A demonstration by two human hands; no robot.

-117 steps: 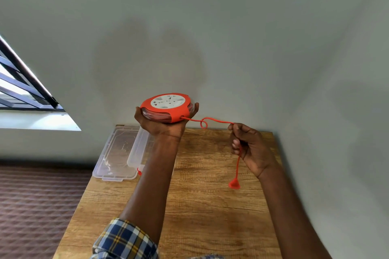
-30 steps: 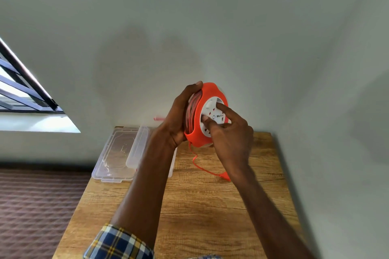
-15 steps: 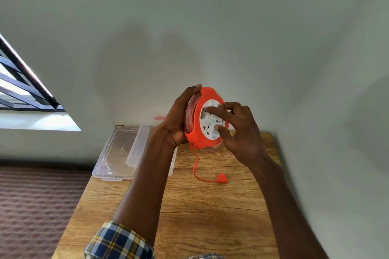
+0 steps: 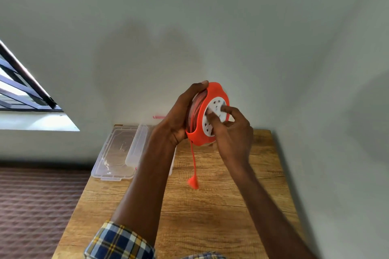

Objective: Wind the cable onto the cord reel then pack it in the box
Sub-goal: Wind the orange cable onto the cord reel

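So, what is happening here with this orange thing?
A person is winding a cable onto a round orange cord reel, held on edge above the wooden table. The left hand grips its rim; the right hand has fingers on the white socket face. A short orange cable with its plug hangs below, not yet wound. The clear plastic box lies open on the table.

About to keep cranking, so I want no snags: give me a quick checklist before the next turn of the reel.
1. Left hand grips orange plastic cord reel: ok.
2. Right hand fingers on the reel's white socket face: ok.
3. Orange cable fully wound: not ok, a length hangs down.
4. Orange plug hangs free of snags: ok.
5. Clear plastic box open on wooden table: ok.
6. Windings even: cannot tell.
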